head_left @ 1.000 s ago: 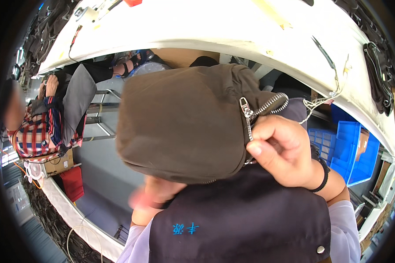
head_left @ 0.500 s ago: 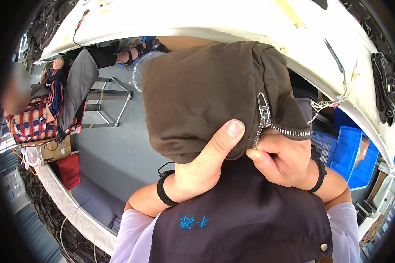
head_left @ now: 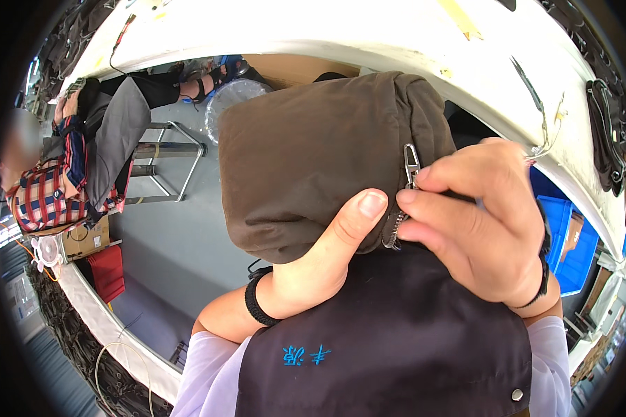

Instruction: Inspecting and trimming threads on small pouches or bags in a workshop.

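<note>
The right hand (head_left: 483, 219) is held narrow at the metal zipper (head_left: 398, 226); whether it is gripped cannot be told. The near-upright zipper is placed just left of those fingertips, its silver pull tab (head_left: 410, 156) raised. By the left hand (head_left: 320, 267), the creased, boxy brown fabric pouch (head_left: 306, 153) is clasped, short of the tabletop (head_left: 327, 28).

The brown bag (head_left: 309, 160) is soft cloth, matt and a bit wrinkly. Its zip pull (head_left: 409, 156) is shiny metal. The dark apron (head_left: 389, 340) is smooth cloth with a little shine, and its round button (head_left: 517, 395) looks like shiny metal. The blue crate (head_left: 569, 276) is smooth plastic. The brown box (head_left: 88, 242) is matt cardboard.
</note>
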Action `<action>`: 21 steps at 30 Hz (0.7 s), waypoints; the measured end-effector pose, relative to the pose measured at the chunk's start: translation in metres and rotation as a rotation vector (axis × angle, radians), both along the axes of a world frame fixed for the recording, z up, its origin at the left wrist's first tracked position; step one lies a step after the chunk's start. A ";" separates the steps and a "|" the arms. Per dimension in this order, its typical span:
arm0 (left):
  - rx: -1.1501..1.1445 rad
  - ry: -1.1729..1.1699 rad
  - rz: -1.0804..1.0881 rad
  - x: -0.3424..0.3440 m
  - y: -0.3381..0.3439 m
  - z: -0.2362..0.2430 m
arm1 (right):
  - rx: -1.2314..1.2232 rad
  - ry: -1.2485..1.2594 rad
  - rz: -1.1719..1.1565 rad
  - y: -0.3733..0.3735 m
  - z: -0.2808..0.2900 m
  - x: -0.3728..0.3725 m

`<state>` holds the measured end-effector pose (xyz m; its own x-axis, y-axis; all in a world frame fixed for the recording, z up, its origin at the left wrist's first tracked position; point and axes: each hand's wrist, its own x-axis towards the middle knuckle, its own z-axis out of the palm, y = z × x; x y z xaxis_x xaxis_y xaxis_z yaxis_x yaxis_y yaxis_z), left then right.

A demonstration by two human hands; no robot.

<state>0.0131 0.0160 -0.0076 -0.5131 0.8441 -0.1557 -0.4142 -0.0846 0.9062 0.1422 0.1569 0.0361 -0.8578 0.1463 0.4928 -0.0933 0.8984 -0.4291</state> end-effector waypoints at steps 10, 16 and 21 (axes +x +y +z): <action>0.056 0.000 -0.023 0.002 0.004 -0.004 | -0.193 0.091 0.027 -0.006 -0.017 -0.002; 0.000 -0.084 -0.006 0.005 0.005 0.002 | -0.096 0.126 0.063 -0.009 -0.026 0.003; 0.020 -0.088 -0.016 0.005 0.005 -0.003 | -0.092 0.109 0.079 -0.006 -0.031 -0.002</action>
